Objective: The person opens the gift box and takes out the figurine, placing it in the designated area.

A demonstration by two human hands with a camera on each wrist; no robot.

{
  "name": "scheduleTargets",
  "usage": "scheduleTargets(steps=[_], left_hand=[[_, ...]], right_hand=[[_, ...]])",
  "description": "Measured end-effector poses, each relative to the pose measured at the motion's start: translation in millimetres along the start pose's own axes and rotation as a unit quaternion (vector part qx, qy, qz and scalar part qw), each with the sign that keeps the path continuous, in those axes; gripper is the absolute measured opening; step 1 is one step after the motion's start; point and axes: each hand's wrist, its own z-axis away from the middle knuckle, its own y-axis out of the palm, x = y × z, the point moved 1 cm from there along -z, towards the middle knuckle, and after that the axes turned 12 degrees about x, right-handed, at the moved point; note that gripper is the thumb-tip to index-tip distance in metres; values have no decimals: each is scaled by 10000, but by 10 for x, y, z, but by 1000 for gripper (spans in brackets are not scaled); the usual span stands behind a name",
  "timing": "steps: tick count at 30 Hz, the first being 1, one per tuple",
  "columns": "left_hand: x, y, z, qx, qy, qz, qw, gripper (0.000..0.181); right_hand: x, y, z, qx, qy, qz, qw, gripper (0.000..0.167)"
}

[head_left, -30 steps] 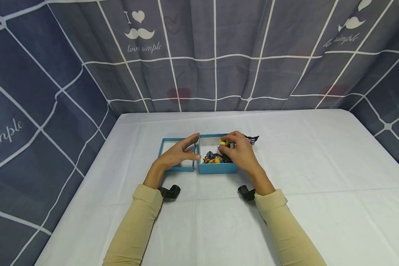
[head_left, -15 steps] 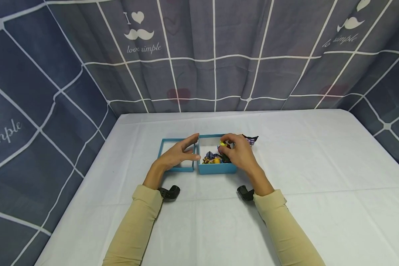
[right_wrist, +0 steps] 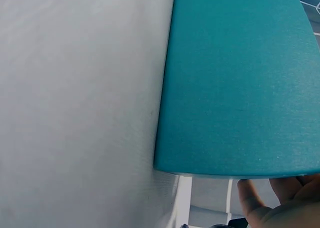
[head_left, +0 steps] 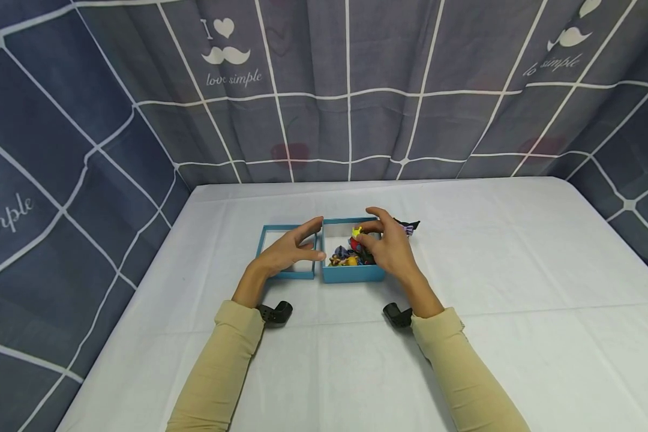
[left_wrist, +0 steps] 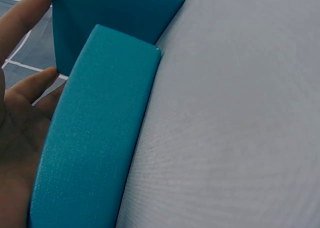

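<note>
An open blue box with a white inside holds several small colourful toy figurines, piled toward its near side. My right hand reaches over the box's right side. Its thumb and middle fingertip are at a small figurine with a yellow top and red body, apparently pinching it, while the index finger is raised. My left hand spans the shallow blue lid, fingers spread. Its fingertips touch or nearly touch the box's left wall.
A dark, purple-striped figurine lies on the white tablecloth behind my right hand, partly hidden by it. Dark gridded curtains hang behind and beside the table. Both wrists wear black cameras.
My right index finger has lifted away. The yellow-and-red figurine has shifted slightly left and shows more. My left hand stays in place.
</note>
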Motion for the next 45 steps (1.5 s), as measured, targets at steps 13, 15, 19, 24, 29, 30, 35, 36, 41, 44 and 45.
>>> scheduleTargets(steps=[13, 15, 19, 24, 29, 30, 35, 36, 41, 44, 45], left_hand=[[14, 7, 11, -29, 104, -26, 9999, 85], [15, 7, 9, -31, 106, -18, 9999, 86], [23, 6, 10, -35, 104, -23, 9999, 87], [31, 3, 16, -28, 114, -49, 9999, 87], [37, 8, 12, -36, 129, -74, 9999, 84], [36, 10, 13, -41, 125, -76, 9999, 84], [31, 11, 9, -56, 85, -80, 9999, 83], [30, 11, 9, -58, 75, -75, 9999, 83], [22, 12, 15, -67, 66, -54, 9999, 85], [16, 15, 19, -63, 99, -29, 9999, 86], [17, 16, 18, -60, 103, -27, 9999, 86]], right_hand=[[-14, -18, -6, 84, 102, -62, 9999, 37], [-11, -19, -4, 173, 132, 115, 9997, 32], [-8, -5, -5, 346, 202, 463, 9981, 31], [-2, 3, -9, 379, 219, 558, 9975, 32], [7, 4, -2, 373, 248, 578, 9973, 34], [6, 4, -2, 365, 248, 590, 9973, 34], [-2, 1, -2, 335, 226, 616, 9973, 34], [-1, 0, -1, 330, 219, 603, 9974, 34], [-6, -4, 3, 321, 164, 573, 9977, 33], [-8, -11, 6, 292, 119, 544, 9980, 32], [-9, -14, 6, 273, 96, 514, 9983, 31]])
